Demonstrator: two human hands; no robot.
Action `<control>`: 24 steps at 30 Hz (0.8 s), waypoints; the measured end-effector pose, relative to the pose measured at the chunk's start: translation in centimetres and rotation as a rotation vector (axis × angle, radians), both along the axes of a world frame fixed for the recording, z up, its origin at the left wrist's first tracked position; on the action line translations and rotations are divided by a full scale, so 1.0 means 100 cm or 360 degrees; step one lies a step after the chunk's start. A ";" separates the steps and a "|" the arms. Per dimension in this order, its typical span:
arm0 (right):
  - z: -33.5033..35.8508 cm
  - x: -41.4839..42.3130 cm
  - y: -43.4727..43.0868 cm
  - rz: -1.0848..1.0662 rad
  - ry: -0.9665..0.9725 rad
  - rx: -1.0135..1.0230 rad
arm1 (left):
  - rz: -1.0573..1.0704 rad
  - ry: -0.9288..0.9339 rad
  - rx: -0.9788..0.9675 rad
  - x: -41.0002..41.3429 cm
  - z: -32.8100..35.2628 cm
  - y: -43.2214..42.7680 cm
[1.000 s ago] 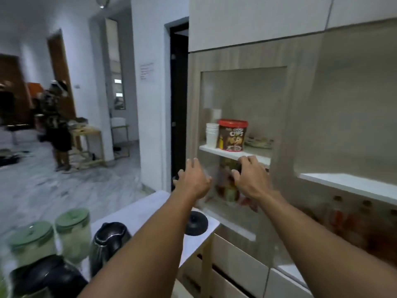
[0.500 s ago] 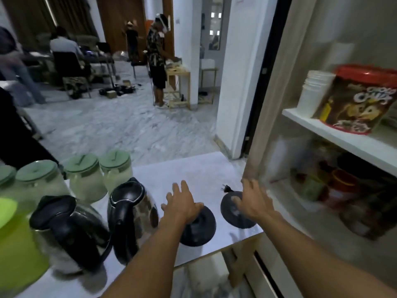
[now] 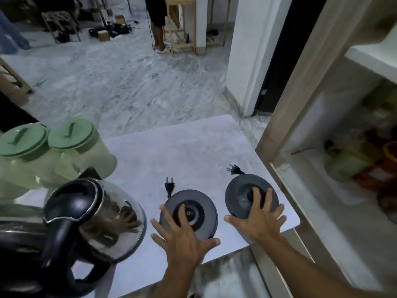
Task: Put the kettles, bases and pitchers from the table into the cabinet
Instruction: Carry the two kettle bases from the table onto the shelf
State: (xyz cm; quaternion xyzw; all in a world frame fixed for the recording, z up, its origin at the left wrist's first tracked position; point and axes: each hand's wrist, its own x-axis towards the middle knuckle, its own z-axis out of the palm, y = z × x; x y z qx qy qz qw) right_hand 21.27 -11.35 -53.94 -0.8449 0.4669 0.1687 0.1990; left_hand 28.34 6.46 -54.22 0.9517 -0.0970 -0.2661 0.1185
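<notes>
Two round black kettle bases lie flat on the white table (image 3: pixel 171 151) near its front right corner. My left hand (image 3: pixel 182 235) rests on the left base (image 3: pixel 202 201), fingers spread, thumb by its near edge. My right hand (image 3: pixel 257 218) lies the same way on the right base (image 3: pixel 238 190). Each base has a short cord with a plug (image 3: pixel 169 186) pointing away from me. A steel kettle (image 3: pixel 101 214) with a black handle stands to the left, a second kettle (image 3: pixel 17 244) behind it. Two pale pitchers with green lids (image 3: pixel 71 134) stand at the far left.
The wooden cabinet (image 3: pixel 300 104) stands open just right of the table, its lower shelf holding blurred packets and jars (image 3: pixel 348 162). A white shelf (image 3: pixel 373 59) sits above. Across the marble floor a person (image 3: pixel 158 22) stands by a wooden stool.
My view has dropped from the cabinet shelf to the table. Both hands came down from the cabinet and now lie on the two bases.
</notes>
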 end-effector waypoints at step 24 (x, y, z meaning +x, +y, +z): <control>0.014 -0.022 0.003 0.0206 -0.0211 -0.0154 | 0.0244 -0.0298 -0.0114 -0.045 0.010 -0.022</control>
